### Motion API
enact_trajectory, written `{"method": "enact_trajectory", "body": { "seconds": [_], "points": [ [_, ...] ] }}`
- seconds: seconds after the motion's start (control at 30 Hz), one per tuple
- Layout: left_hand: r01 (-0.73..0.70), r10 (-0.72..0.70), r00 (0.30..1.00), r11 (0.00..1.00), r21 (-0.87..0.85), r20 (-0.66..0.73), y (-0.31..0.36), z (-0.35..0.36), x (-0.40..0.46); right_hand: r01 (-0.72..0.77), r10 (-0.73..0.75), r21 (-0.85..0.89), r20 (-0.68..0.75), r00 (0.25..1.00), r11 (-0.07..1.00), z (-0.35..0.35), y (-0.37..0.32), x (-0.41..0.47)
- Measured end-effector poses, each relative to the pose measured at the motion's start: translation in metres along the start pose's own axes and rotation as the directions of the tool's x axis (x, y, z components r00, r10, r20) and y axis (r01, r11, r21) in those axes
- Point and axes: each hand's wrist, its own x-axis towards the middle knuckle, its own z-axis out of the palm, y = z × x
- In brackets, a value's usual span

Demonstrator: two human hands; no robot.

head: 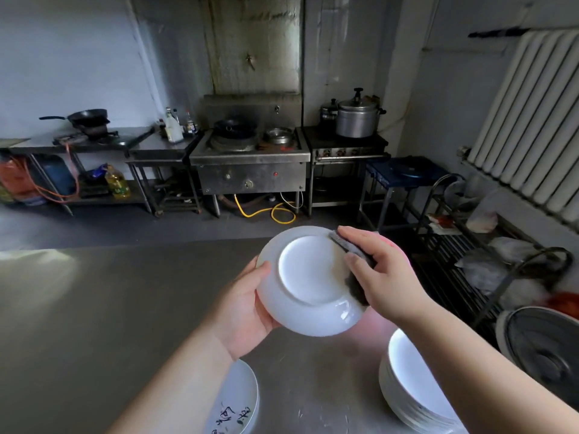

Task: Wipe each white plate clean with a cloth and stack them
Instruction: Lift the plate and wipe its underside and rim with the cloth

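Note:
My left hand (247,303) grips a white plate (305,277) by its left rim and holds it above the steel table, its underside turned toward me. Pressed against the plate's right side is a dark grey cloth (352,261), held in my right hand (380,270). A stack of several white plates (407,389) stands on the table at the lower right, partly hidden by my right forearm. A plate with black markings (238,402) lies at the lower middle, under my left forearm.
The steel table (109,308) fills the lower left. Beyond it, across a grey floor, stand a wok stove (250,151), a pressure cooker (357,117) and side tables. A metal rack (470,242) and a large basin (542,352) are at the right.

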Motion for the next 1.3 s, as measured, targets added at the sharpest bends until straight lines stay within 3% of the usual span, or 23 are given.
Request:
{"method": "enact_trajectory", "body": {
  "seconds": [0.07,0.2,0.3,0.4,0.57,0.7,0.83,1.0,1.13,1.3],
  "points": [
    [-0.005,0.005,1.000,1.000,-0.015,-0.016,-0.003,-0.004,0.000,0.027,-0.026,-0.021,0.066,0.998,0.999,0.001,0.002,-0.001],
    [-0.089,0.083,0.993,0.994,-0.063,-0.085,-0.015,-0.007,0.001,-0.039,0.039,0.004,-0.023,0.999,0.999,0.040,0.003,-0.050],
    [-0.122,0.114,0.989,0.989,-0.083,-0.099,-0.023,-0.006,0.000,-0.033,0.033,-0.045,0.001,0.999,0.998,0.067,0.000,-0.080],
    [-0.132,0.122,0.989,0.982,-0.133,-0.086,-0.025,-0.002,-0.003,-0.031,0.028,-0.094,-0.027,0.999,0.995,0.056,0.004,-0.052],
    [-0.192,0.180,0.980,0.965,-0.178,-0.084,-0.025,0.011,0.001,-0.116,0.114,-0.015,-0.106,0.988,0.993,0.043,0.000,-0.025],
    [-0.159,0.156,0.987,0.970,-0.186,-0.031,-0.034,0.013,0.001,-0.112,0.118,0.046,-0.160,0.980,0.993,0.079,-0.008,-0.072],
    [-0.060,0.060,0.998,0.984,-0.169,-0.003,-0.034,0.005,0.001,-0.181,0.201,0.105,-0.236,0.951,0.978,0.054,0.003,-0.043],
    [0.037,-0.037,0.999,0.996,-0.084,0.004,-0.026,-0.005,0.002,-0.152,0.153,0.013,-0.097,0.983,0.988,0.021,0.010,-0.013],
    [-0.064,0.053,0.997,0.981,-0.186,-0.063,-0.046,-0.001,0.003,-0.166,0.159,-0.062,-0.110,0.981,0.984,0.059,0.001,-0.059],
    [-0.137,0.117,0.985,0.978,-0.160,-0.130,-0.071,0.012,0.005,-0.259,0.238,-0.279,-0.104,0.966,0.925,0.091,-0.004,-0.089]
  ]
}}
